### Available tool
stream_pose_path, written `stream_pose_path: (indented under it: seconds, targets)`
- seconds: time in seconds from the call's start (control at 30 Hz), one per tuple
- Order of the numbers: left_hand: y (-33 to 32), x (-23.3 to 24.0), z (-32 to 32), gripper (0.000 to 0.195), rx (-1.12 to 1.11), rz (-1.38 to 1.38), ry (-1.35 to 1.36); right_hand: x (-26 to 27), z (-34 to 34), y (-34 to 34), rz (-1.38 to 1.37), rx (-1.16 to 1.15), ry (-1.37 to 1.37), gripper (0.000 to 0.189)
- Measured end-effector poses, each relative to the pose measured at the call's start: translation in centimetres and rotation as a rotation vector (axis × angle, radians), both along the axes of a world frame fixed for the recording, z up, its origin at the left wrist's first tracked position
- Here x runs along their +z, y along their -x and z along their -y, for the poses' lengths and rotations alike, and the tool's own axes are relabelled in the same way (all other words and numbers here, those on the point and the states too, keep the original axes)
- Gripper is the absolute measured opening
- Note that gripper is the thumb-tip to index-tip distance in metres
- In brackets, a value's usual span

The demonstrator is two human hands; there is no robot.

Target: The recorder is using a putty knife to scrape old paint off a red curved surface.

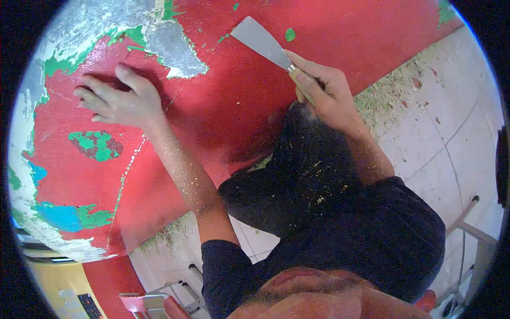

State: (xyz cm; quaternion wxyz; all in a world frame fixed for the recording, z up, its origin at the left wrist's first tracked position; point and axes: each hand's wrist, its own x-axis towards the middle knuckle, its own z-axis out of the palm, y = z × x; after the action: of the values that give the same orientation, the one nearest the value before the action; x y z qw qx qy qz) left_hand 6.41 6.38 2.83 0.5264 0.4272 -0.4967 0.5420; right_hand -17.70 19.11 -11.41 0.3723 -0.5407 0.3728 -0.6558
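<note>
My right hand [324, 89] grips the handle of a putty knife [263, 44], its broad metal blade angled up and left over a red painted wall [239, 107]. My left hand [119, 93] rests with fingers spread on or just over the red paint; whether the palm touches is hard to tell. Above it, a bare grey patch [169, 50] has ragged green and white paint edges. Below sits a patch of green paint [95, 145] showing through the red. Blue and green layers [63, 217] show at the lower left.
Paint chips [416, 83] and crumbs litter the tiled floor [430, 131] along the wall's base. Flecks lie on my dark trousers [303, 171]. A metal-framed chair [147, 303] stands at the lower left, and metal legs [464, 223] at the right. A yellow surface [59, 283] borders the red wall.
</note>
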Motion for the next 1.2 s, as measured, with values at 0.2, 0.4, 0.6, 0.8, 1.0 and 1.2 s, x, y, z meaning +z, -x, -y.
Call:
stream_pose_path:
  seconds: [0.2,0.4,0.6,0.8,1.0,1.2]
  targets:
    - [1.1,-1.1,0.7,0.028,-0.326,0.718,-0.151,-0.7,0.8,0.0,0.009,-0.009,0.048,0.037]
    - [3.3,1.1,-0.4,0.030,-0.282,0.408,0.003,-5.0,-0.1,-0.2,0.076,0.098,-0.150,0.041]
    - [2.6,2.4,-1.1,0.020,-0.215,0.281,-0.088,-8.1,-1.0,-0.3,0.021,0.170,-0.255,0.041]
    - [2.2,3.0,0.7,0.012,-0.176,0.331,0.062,-10.5,-1.7,-0.2,-0.094,0.189,-0.276,0.040]
    - [-1.4,-2.8,-3.6,0.019,-0.282,0.388,-0.371,-12.3,-2.4,0.0,-0.154,0.224,-0.404,0.038]
    - [1.4,-2.3,-0.3,0.023,-0.257,0.221,-0.054,-15.3,-2.7,-1.2,-0.100,0.324,-0.486,0.039]
